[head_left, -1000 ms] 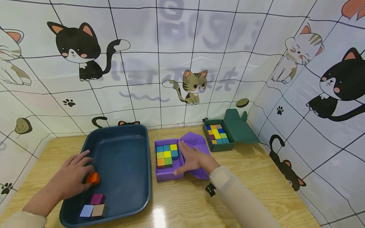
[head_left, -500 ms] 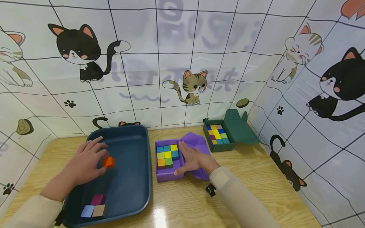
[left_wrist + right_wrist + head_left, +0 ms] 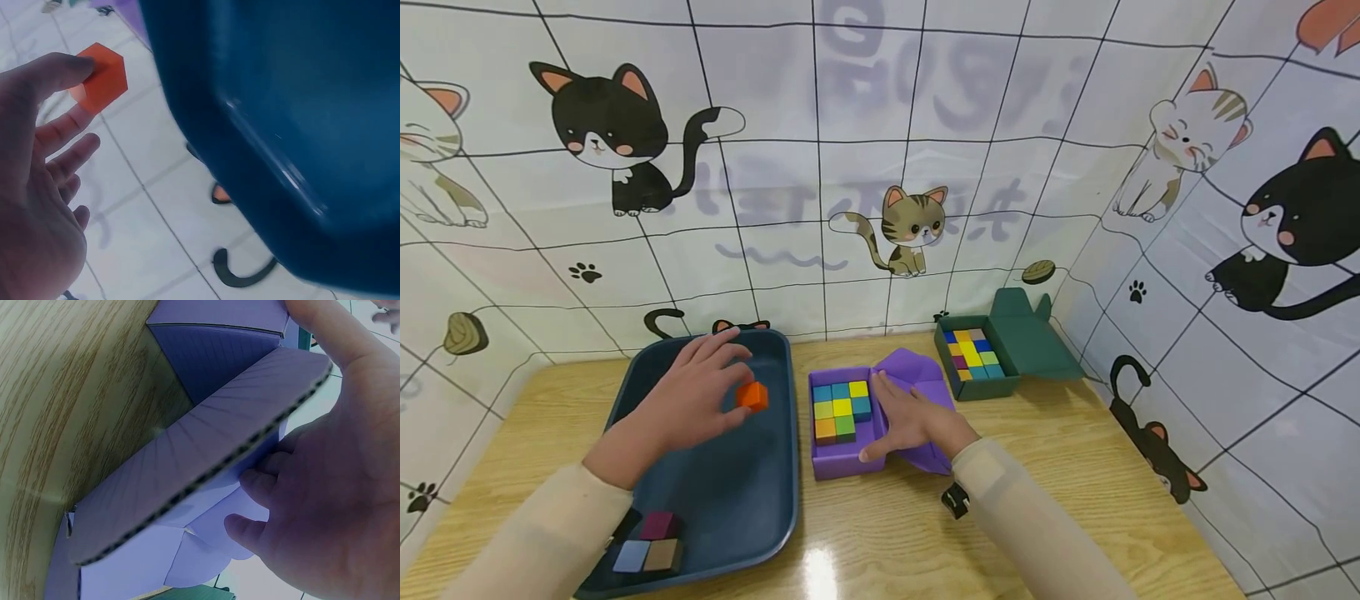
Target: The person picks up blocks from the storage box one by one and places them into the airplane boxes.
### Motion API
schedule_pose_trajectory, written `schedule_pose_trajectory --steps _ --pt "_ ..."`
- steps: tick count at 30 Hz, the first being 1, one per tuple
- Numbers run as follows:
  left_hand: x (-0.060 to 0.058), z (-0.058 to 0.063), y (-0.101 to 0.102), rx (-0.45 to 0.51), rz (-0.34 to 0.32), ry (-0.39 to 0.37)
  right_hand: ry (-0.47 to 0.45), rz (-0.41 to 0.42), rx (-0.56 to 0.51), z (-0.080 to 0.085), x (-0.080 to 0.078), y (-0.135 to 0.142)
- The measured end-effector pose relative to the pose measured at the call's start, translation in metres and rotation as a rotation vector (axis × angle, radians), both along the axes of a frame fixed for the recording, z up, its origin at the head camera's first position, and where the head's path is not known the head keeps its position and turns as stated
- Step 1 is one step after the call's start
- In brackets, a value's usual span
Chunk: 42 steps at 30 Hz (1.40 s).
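Between its thumb and index finger, my left hand pinches an orange cube, held above the dark blue tray. The left wrist view shows the cube at the tip of the thumb, with the other fingers extended below it. My right hand rests spread along the right side of a purple cardboard box, its thumb near the front corner. Several coloured cubes sit in the box's back and left part. Its lid lies folded back to the right, partly beneath the right hand.
Three cubes lie in the tray's front left: a purple one, a light blue one and a tan one. A green box of coloured cubes stands open at the back right. A cat-print sheet covers the walls.
My left hand has carried the orange cube from the tray's left side rightward and toward the back, near the tray's right edge. The right hand and purple box have stayed in place.
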<state>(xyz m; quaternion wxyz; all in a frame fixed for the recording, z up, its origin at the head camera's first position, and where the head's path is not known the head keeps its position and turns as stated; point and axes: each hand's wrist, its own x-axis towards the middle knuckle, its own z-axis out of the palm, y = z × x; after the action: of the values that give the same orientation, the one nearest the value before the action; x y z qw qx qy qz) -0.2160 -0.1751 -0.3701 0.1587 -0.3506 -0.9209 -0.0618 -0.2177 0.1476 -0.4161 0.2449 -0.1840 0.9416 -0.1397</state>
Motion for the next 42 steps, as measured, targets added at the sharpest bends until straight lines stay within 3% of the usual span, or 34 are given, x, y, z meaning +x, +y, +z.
schedule_pose_trajectory --steps 8,14,22,29,35,42 --pt "0.0 0.016 0.041 0.033 -0.067 -0.026 0.005 -0.01 0.007 0.001 0.001 0.0" --pt "-0.004 0.016 0.07 0.038 -0.058 -0.121 0.009 -0.001 -0.012 0.0 0.0 0.0" --pt "-0.013 -0.003 0.103 0.029 -0.062 -0.186 0.008 0.007 -0.02 -0.001 -0.001 0.001" --pt "-0.019 -0.02 0.125 -0.042 -0.077 -0.209 0.013 0.023 -0.005 -0.001 -0.002 0.001" --pt "-0.02 -0.03 0.137 -0.051 -0.097 -0.233 0.019 0.027 -0.001 -0.001 -0.001 0.001" --pt "-0.021 -0.046 0.144 -0.092 -0.077 -0.293 0.027 0.03 -0.009 -0.002 -0.002 0.001"
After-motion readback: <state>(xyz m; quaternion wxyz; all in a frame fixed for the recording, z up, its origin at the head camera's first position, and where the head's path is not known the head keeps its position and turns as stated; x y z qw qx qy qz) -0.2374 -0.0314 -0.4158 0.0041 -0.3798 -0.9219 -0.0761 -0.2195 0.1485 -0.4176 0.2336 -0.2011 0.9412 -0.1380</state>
